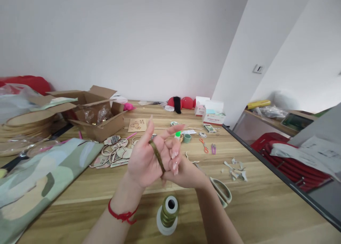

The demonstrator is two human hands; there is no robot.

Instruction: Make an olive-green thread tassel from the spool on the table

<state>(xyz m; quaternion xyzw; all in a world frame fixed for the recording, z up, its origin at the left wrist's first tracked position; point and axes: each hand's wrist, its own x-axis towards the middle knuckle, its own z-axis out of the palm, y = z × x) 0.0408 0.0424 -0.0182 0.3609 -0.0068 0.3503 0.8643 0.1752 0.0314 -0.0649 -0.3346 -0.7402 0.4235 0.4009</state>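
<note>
Olive thread (158,157) crosses the palm side of the left grip (146,162).

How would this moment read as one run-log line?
left hand: olive thread across palm; right hand: partly behind left; olive spool: standing on table

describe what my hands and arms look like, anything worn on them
Your left hand has a knotted red cord bracelet at its wrist and glossy nails with shiny specks. Your right hand is partly hidden, with nothing worn in view. No sleeves or gloves show.
</note>
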